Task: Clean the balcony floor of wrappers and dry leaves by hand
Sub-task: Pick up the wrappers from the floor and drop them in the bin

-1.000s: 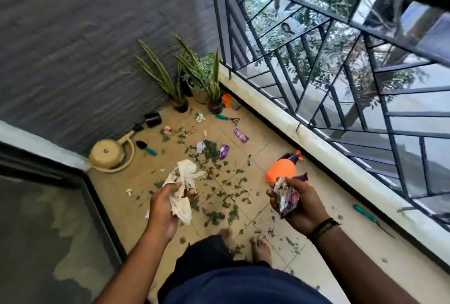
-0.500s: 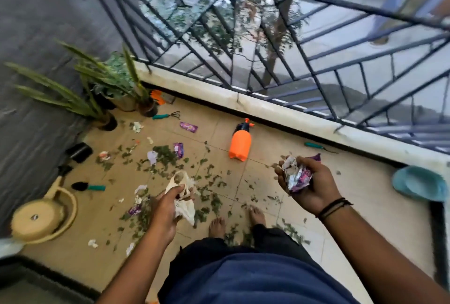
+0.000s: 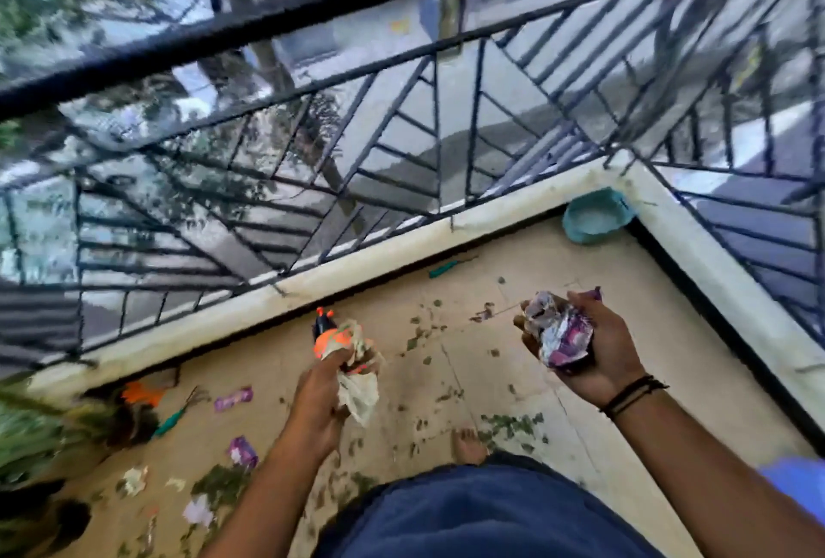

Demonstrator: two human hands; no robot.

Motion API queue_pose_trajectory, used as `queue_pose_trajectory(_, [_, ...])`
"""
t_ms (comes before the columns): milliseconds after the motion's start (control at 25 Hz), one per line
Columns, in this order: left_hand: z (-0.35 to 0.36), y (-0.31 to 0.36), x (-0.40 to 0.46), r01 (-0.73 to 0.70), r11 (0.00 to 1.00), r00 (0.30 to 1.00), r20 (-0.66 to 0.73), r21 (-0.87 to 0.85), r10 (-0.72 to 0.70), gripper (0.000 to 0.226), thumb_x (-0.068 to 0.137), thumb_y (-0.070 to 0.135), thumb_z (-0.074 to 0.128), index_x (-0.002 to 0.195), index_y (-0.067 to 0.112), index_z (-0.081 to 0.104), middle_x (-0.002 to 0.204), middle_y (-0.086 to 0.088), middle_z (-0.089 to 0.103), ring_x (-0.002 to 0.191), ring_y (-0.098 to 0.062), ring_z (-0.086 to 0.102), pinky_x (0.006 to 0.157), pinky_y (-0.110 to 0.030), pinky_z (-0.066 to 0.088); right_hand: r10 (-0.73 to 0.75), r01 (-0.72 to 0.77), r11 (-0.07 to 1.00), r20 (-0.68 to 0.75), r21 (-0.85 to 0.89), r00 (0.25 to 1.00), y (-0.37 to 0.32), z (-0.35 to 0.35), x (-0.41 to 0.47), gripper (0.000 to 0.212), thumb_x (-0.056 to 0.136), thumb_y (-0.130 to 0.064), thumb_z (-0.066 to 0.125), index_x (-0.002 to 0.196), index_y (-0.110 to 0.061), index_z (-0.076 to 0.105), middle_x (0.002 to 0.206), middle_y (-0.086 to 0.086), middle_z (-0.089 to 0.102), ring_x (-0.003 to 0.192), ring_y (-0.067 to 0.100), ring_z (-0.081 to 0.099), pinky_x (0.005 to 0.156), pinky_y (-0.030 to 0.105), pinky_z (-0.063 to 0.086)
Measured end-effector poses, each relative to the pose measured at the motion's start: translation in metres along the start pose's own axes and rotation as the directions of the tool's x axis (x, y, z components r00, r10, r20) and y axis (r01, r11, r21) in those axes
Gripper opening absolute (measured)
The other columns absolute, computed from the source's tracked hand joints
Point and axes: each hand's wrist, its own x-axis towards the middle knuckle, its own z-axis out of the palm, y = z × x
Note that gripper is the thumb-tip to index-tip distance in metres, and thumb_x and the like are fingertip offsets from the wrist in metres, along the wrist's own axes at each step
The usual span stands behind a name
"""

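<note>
Crumpled white paper [image 3: 357, 392] is gripped in the left hand [image 3: 319, 405], fingers curled round it, above the orange spray bottle [image 3: 328, 334]. A wad of purple/silver wrappers [image 3: 560, 334] is held in the right hand [image 3: 593, 347], fingers wrapped round it. Leaf bits [image 3: 511, 423] & more wrappers [image 3: 233, 399] are scattered on the tiled floor [image 3: 580, 271]. A teal bowl [image 3: 596, 218] is seen in the far corner.
</note>
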Motion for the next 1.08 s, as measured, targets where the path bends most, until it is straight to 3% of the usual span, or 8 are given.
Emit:
queue_pose_trajectory(200, [0.153,0.012,0.006,0.057,0.988,0.954,0.285,0.144,-0.096,0.046,0.094,0.02,0.057,0.136,0.002,0.057,0.096,-0.011,0.073,0.071,-0.02,0.072,0.061,-0.027,0.058,-0.124,0.127,0.981,-0.027,0.143,0.992,-0.063,-0.04,-0.005,0.063,0.05,-0.028,0.097,0.103,-0.003,0.074,0.115,0.019,0.064,0.107,0.038,0.059,0.086,0.046,0.058])
queue_pose_trajectory(280, [0.202,0.008,0.0,0.055,0.971,0.931,0.339,0.231,-0.134,0.052,0.086,0.02,0.059,0.134,0.001,0.059,0.094,-0.01,0.074,0.071,-0.018,0.072,0.062,-0.027,0.059,-0.163,0.179,0.961,-0.091,0.213,0.982,-0.08,-0.05,-0.01,0.037,0.082,-0.033,0.074,0.105,-0.005,0.07,0.116,0.019,0.063,0.109,0.039,0.059,0.081,0.044,0.06])
queue_pose_trajectory(400, [0.261,0.006,-0.019,0.07,0.931,0.885,0.407,0.359,-0.224,0.051,0.075,0.023,0.061,0.12,-0.001,0.065,0.086,-0.011,0.074,0.069,-0.02,0.072,0.065,-0.029,0.059,-0.19,0.25,0.913,-0.206,0.323,0.96,-0.103,-0.077,-0.015,0.04,0.101,-0.036,0.045,0.105,-0.007,0.072,0.117,0.017,0.065,0.111,0.039,0.061,0.081,0.044,0.062])
queue_pose_trajectory(600, [0.337,-0.005,-0.002,0.106,0.857,0.848,0.404,0.505,-0.343,0.037,0.092,0.021,0.058,0.123,0.001,0.064,0.093,-0.015,0.073,0.075,-0.024,0.072,0.066,-0.032,0.059,-0.295,0.368,0.859,-0.244,0.356,0.924,-0.149,-0.124,-0.044,0.054,0.06,-0.032,0.09,0.108,-0.008,0.076,0.13,0.016,0.063,0.13,0.037,0.055,0.106,0.046,0.046])
queue_pose_trajectory(720, [0.419,-0.029,0.009,0.091,0.8,0.823,0.408,0.593,-0.395,0.027,0.096,0.02,0.056,0.108,0.001,0.072,0.089,-0.016,0.075,0.073,-0.024,0.073,0.073,-0.036,0.056,-0.314,0.429,0.804,-0.318,0.412,0.895,-0.191,-0.162,-0.042,0.04,0.086,-0.036,0.062,0.115,-0.008,0.07,0.145,0.017,0.054,0.139,0.037,0.046,0.118,0.047,0.033])
queue_pose_trajectory(840, [0.515,-0.06,0.019,-0.097,0.699,0.773,0.496,0.709,-0.396,0.026,0.098,0.017,0.057,0.089,0.006,0.08,0.089,-0.016,0.076,0.071,-0.023,0.073,0.075,-0.035,0.053,-0.365,0.488,0.791,-0.356,0.368,0.86,-0.244,-0.192,-0.033,0.041,0.076,-0.038,0.073,0.101,-0.006,0.077,0.126,0.017,0.063,0.117,0.037,0.06,0.102,0.043,0.047])
queue_pose_trajectory(960, [0.612,-0.103,0.023,-0.274,0.562,0.75,0.539,0.78,-0.383,0.013,0.094,0.01,0.062,0.094,0.006,0.075,0.086,-0.012,0.077,0.07,-0.021,0.071,0.063,-0.029,0.052,-0.431,0.562,0.731,-0.376,0.387,0.82,-0.298,-0.233,-0.048,0.065,0.043,-0.031,0.096,0.099,-0.004,0.078,0.109,0.016,0.069,0.101,0.035,0.067,0.1,0.042,0.048])
queue_pose_trajectory(1080, [0.692,-0.158,0.015,-0.332,0.4,0.688,0.51,0.854,-0.517,0.017,0.094,0.012,0.064,0.106,0.007,0.074,0.092,-0.01,0.076,0.069,-0.019,0.069,0.054,-0.022,0.049,-0.497,0.661,0.581,-0.436,0.474,0.75,-0.332,-0.272,-0.072,0.061,0.041,-0.025,0.097,0.095,-0.005,0.078,0.105,0.013,0.066,0.103,0.031,0.061,0.087,0.037,0.055])
